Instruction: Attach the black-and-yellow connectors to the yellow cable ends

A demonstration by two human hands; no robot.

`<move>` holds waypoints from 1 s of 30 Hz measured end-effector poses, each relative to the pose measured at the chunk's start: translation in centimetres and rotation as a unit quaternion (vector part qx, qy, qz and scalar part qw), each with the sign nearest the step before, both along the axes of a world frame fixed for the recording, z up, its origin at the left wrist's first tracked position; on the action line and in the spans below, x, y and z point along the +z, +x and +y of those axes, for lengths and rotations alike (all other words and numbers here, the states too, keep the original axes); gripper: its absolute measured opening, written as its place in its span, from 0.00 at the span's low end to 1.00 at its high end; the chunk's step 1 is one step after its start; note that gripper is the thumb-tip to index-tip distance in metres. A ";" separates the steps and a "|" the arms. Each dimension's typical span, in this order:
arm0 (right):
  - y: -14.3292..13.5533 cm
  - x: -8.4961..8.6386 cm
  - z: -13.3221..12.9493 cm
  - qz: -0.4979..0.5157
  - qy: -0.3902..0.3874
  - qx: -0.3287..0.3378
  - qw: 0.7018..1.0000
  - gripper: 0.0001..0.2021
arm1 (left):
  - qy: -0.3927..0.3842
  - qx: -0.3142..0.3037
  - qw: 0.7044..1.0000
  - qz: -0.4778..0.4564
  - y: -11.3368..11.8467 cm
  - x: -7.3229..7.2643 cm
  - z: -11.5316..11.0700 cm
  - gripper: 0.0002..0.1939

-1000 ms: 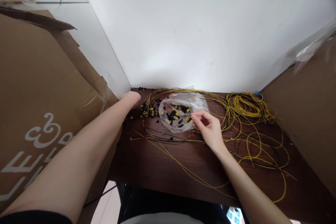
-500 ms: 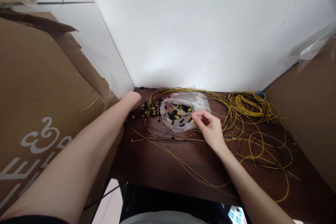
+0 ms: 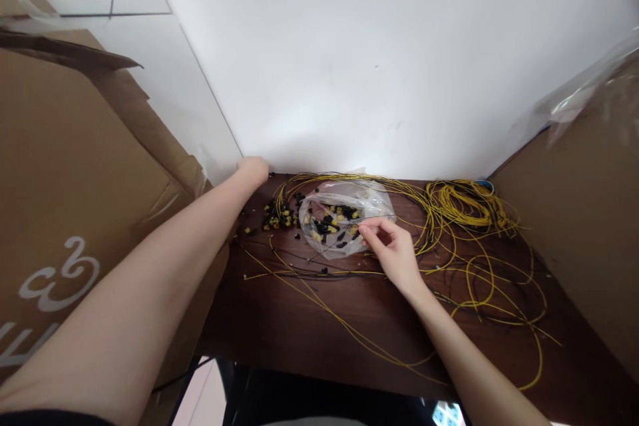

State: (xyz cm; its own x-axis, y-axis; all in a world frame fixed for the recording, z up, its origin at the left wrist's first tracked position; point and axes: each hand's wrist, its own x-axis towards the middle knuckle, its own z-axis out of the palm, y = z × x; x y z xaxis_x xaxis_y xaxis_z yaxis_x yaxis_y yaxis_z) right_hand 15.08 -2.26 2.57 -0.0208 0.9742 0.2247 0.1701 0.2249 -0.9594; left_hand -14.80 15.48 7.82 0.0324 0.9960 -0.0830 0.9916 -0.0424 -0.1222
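My right hand (image 3: 392,247) is over the right side of a clear plastic bag (image 3: 327,254), thumb and forefinger pinched together. A thin black wire (image 3: 327,245) seems to run up to those fingertips. Inside the bag lie black and yellow connectors (image 3: 327,225). My left hand (image 3: 253,168) reaches to the back left corner of the table, by a few small black parts (image 3: 271,174). Its fingers point away and are hidden, so what they hold does not show. Nearby sits a heap of yellow and black connectors (image 3: 279,216) with wires attached.
A coil of yellow wire (image 3: 462,203) lies at the back right of the brown table (image 3: 299,319). Loose yellow wires (image 3: 349,327) cross its front. Cardboard boxes (image 3: 100,146) flank both sides, and a white wall (image 3: 324,80) rises behind.
My left hand has shifted slightly toward the back corner. The right hand keeps its pinch above the bag. The whole view has tilted and slid a little.
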 end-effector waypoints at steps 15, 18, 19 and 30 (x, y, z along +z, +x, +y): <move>0.2 0.0 0.3 -0.011 0.000 -0.008 1.000 0.11 | -0.002 0.022 0.988 0.155 0.7 -1.3 -1.0 0.17; 0.1 0.1 0.2 -0.018 0.004 -0.008 1.000 0.11 | 0.003 0.027 0.986 0.167 0.7 -1.8 -1.0 0.17; 0.1 0.2 0.2 -0.018 0.004 -0.006 1.000 0.11 | 0.004 0.027 0.985 0.169 0.8 -1.9 -1.0 0.17; 0.1 0.5 0.0 -0.034 0.017 -0.001 0.999 0.10 | 0.009 0.010 0.986 0.166 2.0 -2.0 -1.2 0.18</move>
